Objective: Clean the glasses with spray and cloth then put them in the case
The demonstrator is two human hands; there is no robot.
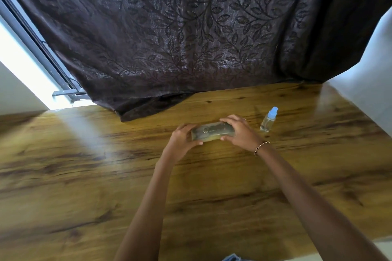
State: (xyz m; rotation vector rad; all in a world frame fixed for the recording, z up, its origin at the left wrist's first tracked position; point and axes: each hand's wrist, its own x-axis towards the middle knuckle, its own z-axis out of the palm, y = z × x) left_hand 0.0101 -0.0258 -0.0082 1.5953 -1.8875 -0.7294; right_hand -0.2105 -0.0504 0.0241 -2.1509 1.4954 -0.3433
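A long, greenish patterned glasses case (212, 132) lies closed on the wooden table (106, 176), near its far middle. My left hand (182, 139) grips the case's left end and my right hand (239, 130) grips its right end, fingers over the top and thumb at the front. A small clear spray bottle (268, 120) with a light blue cap stands upright just right of my right hand. No glasses or cloth can be seen.
A dark leaf-patterned curtain (191, 38) hangs behind the table, its hem resting on the far edge. A bright window frame (42, 59) is at the left, a white wall (371, 70) at the right. A beaded bracelet (261, 147) circles my right wrist.
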